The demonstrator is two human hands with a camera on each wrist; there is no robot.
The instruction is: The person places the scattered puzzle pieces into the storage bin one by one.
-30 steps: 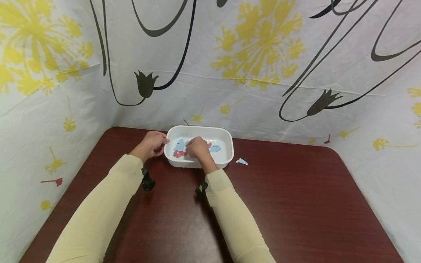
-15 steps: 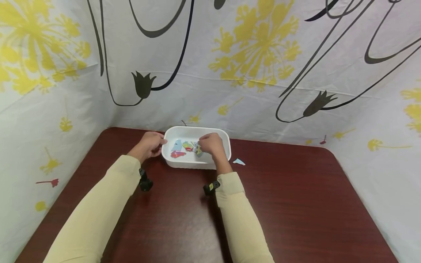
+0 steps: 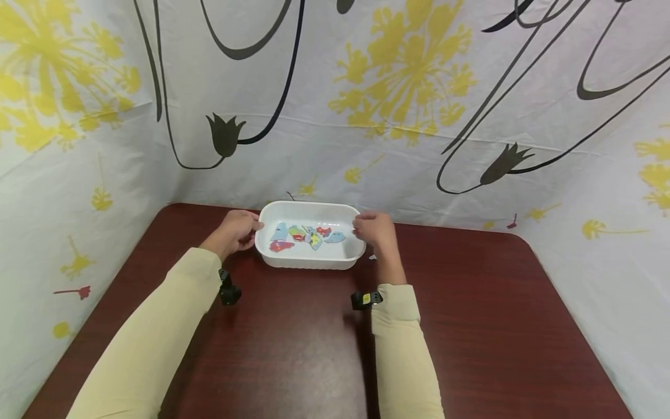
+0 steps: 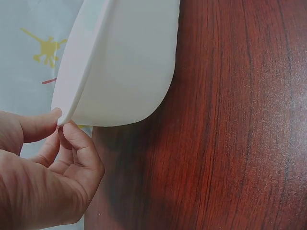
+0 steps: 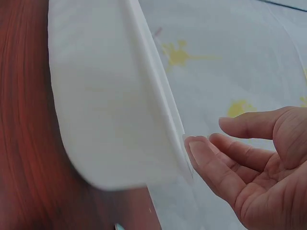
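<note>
A white rectangular plastic tray (image 3: 309,263) stands at the back of the table, with several flat, coloured cut-out pieces (image 3: 315,240) in it, light blue, red and yellow-green. My left hand (image 3: 235,230) pinches the tray's left rim; in the left wrist view the thumb (image 4: 42,126) lies on top and the curled fingers sit below. At the opposite end is my right hand (image 3: 376,233). Its fingertips (image 5: 200,151) are right at the rim in the right wrist view, while the thumb stands apart from it. No piece shows between the right fingers.
A small pale blue piece (image 3: 372,256) lies on the dark red-brown table (image 3: 471,326) right of the tray, partly hidden by the right hand. A patterned white cloth (image 3: 293,157) hangs behind the table and along both sides.
My right hand has moved rightward from over the pieces inside the tray to its right rim, uncovering the pieces. My left hand keeps its pinch on the left rim.
</note>
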